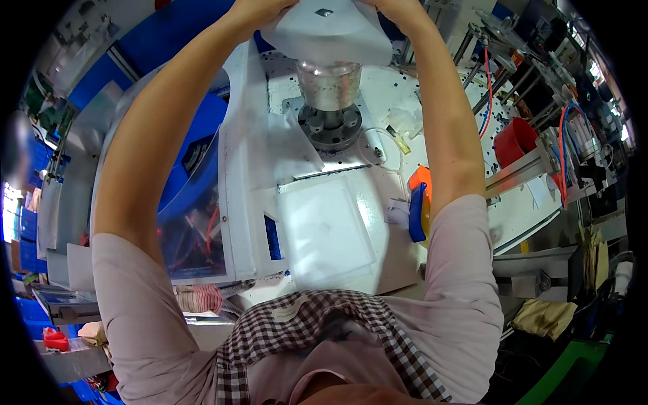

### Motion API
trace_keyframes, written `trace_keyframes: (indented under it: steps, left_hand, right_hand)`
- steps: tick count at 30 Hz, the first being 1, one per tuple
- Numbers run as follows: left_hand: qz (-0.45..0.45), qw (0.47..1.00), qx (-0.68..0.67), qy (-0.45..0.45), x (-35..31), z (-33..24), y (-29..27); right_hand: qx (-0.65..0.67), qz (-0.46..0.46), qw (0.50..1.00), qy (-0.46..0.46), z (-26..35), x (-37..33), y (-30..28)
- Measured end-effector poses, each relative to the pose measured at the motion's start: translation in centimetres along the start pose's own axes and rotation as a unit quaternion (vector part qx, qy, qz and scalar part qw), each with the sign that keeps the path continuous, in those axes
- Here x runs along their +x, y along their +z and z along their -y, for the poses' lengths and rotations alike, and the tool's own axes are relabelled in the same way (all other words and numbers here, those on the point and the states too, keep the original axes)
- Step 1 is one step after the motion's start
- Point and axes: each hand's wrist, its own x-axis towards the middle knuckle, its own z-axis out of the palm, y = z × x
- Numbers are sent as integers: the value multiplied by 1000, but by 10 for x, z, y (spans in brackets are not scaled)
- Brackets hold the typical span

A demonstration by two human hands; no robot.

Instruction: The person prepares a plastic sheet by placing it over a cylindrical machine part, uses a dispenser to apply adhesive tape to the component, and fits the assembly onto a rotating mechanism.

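A white sheet-like piece (331, 39) lies at the far edge of view, between the person's left hand (262, 9) and right hand (399, 9). Both arms reach out to it, one along each side, and neither hand is clearly nearer. The left grip meets the piece at its far left, the right grip at its far right. The upper edge of the picture cuts off most of the fingers, so one cannot tell how far either grip is closed or how firmly it has hold.

The key relation is the piece to the metal cylinder (329, 86) beneath it: its visible spread runs broadly left to right, across the upright cylinder, and its near edge overlaps the cylinder's top from this viewpoint. Whether they touch is unclear. The cylinder rises from a round metal base (332, 138) on the worktop (386, 94). Nearer the person lie flat white sheets (325, 236).
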Motion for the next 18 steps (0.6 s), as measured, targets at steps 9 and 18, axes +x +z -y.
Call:
trace_keyframes:
  steps: [9, 18]
  left_hand:
    - [-12, 998, 55, 8, 5, 8, 17]
    - [194, 971, -130, -47, 21, 68, -25]
  right_hand:
    - [-280, -48, 959, -20, 5, -6, -4]
    - [-166, -101, 955, 224, -7, -80, -6]
